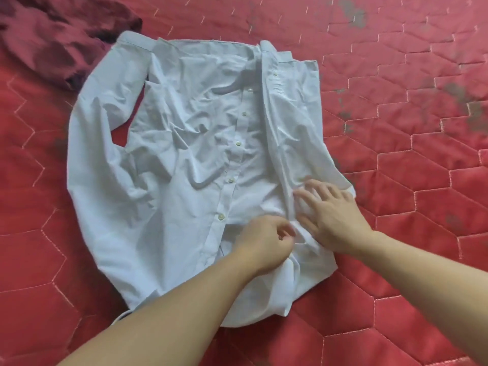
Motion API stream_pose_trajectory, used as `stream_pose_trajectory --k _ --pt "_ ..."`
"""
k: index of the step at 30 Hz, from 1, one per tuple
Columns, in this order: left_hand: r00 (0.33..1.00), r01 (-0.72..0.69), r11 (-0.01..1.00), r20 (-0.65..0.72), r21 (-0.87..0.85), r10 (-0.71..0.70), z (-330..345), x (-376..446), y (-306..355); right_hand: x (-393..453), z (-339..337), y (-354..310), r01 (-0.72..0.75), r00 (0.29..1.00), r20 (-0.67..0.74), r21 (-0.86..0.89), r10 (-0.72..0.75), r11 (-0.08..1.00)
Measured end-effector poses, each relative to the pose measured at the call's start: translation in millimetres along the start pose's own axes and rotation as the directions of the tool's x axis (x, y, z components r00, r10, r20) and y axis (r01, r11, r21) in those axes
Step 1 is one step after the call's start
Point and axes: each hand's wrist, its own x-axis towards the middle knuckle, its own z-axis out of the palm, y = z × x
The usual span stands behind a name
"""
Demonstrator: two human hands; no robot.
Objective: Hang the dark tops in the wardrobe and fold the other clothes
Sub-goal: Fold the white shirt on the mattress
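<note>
**Both hands work the near right edge of a pale shirt**

Both hands rest on the lower right part of the shirt [190,159], close to the wearer. The left hand [266,241] is curled, its fingers pinched together on a bit of cloth near the hem. The right hand [332,215] lies flat and spread, palm down, pressing the folded-in right side; it grips nothing.

The shirt lies front up on the red quilted bed [422,180], buttoned, with its long axis running away from the person, hem near and collar end far. Its right side is already turned in over the body, making a straight edge along the placket's right. The left sleeve [87,143] still curves out, unfolded, on the side away from both hands. The left hand is nearer to that sleeve, so the next fold likely falls to it, reaching across and to the left.

Counted: 1 pale shirt, 1 dark red garment [58,40] bunched at the far left corner, touching or just beside the shirt's far shoulder, and 6 buttons visible down the placket. No wardrobe or hanger is in view. The fold looks about half made.
</note>
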Motion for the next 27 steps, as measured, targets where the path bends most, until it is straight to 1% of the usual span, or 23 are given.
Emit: stream_pose_trajectory --k 1,2,3,4,5,6,7,9,10,11,12,13,15,17,19,20,21,22,23,24,25,26,27 --pt "0.993 -0.003 0.999 -0.119 0.032 0.007 -14 -5 -8 -1 5 -2 -0.026 0.997 0.076 -0.067 0.031 0.997" --pt "0.967 -0.007 0.997 -0.252 0.074 0.025 -33 -10 -17 1 6 -6 -0.08 0.994 0.075 -0.063 0.084 0.995" --pt "0.924 0.002 0.994 -0.38 0.112 0.041 -55 -16 -30 7 1 -14 -0.139 0.989 0.05 -0.015 0.14 0.99" --pt "0.869 0.036 0.987 -0.493 0.157 0.047 -79 -22 -45 14 -4 -25 -0.165 0.986 0.025 0.028 0.164 0.986" --pt "0.806 0.1 0.974 -0.591 0.204 0.041 -103 -28 -62 22 -8 -38 -0.147 0.989 0.004 0.046 0.147 0.988" --pt "0.736 0.189 0.955 -0.676 0.229 0.017 -126 -33 -81 30 -10 -53 -0.107 0.994 -0.002 0.053 0.108 0.993" --pt "0.663 0.29 0.935 -0.748 0.205 -0.042 -146 -40 -99 36 -12 -69 -0.059 0.998 0.005 0.067 0.058 0.996" --pt "0.511 0.468 0.884 -0.821 0.016 -0.256 -179 -49 -132 48 -17 -105 0.03 0.999 0.032 0.089 -0.033 0.996" --pt "0.455 0.516 0.85 -0.809 -0.101 -0.372 -191 -51 -146 53 -19 -124 0.068 0.996 0.044 0.094 -0.072 0.993" --pt "0.426 0.529 0.821 -0.768 -0.218 -0.478 -201 -51 -158 59 -19 -142 0.112 0.992 0.055 0.099 -0.117 0.989" --pt "0.417 0.5 0.794 -0.708 -0.344 -0.57 -209 -48 -170 64 -17 -159 0.16 0.984 0.063 0.109 -0.167 0.981" --pt "0.419 0.441 0.761 -0.641 -0.476 -0.643 -214 -45 -179 70 -16 -176 0.203 0.975 0.066 0.124 -0.212 0.971" --pt "0.465 0.295 0.686 -0.528 -0.664 -0.711 -222 -35 -190 83 -15 -207 0.257 0.961 0.055 0.181 -0.27 0.949" --pt "0.511 0.193 0.648 -0.488 -0.737 -0.708 -229 -27 -191 97 -13 -233 0.295 0.951 0.021 0.249 -0.31 0.923" --pt "0.565 0.11 0.597 -0.444 -0.795 -0.695 -238 -18 -188 112 -12 -254 0.293 0.952 0.002 0.299 -0.307 0.908" --pt "0.609 0.067 0.579 -0.426 -0.813 -0.669 -242 -16 -185 121 -13 -262 0.256 0.962 0.0 0.34 -0.273 0.905" --pt "0.655 0.015 0.601 -0.446 -0.799 -0.61 -244 -14 -180 129 -15 -270 0.187 0.978 0.005 0.413 -0.207 0.891" --pt "0.694 -0.033 0.68 -0.507 -0.732 -0.511 -245 -14 -175 139 -19 -277 0.083 0.993 0.025 0.521 -0.113 0.849" --pt "0.73 -0.071 0.788 -0.57 -0.612 -0.377 -246 -15 -166 149 -24 -283 -0.037 0.998 0.067 0.64 -0.008 0.767" --pt "0.769 -0.109 0.878 -0.599 -0.467 -0.223 -246 -16 -158 160 -30 -286 -0.141 0.99 0.116 0.744 0.081 0.653" --pt "0.811 -0.153 0.932 -0.58 -0.329 -0.072 -243 -16 -152 170 -36 -289 -0.193 0.98 0.137 0.818 0.143 0.542" --pt "0.851 -0.181 0.965 -0.522 -0.188 0.058 -238 -15 -146 180 -42 -289 -0.184 0.977 0.105 0.855 0.186 0.484" --pt "0.878 -0.184 0.983 -0.453 -0.022 0.154 -234 -15 -141 188 -48 -289 -0.158 0.974 0.058 0.868 0.219 0.471"
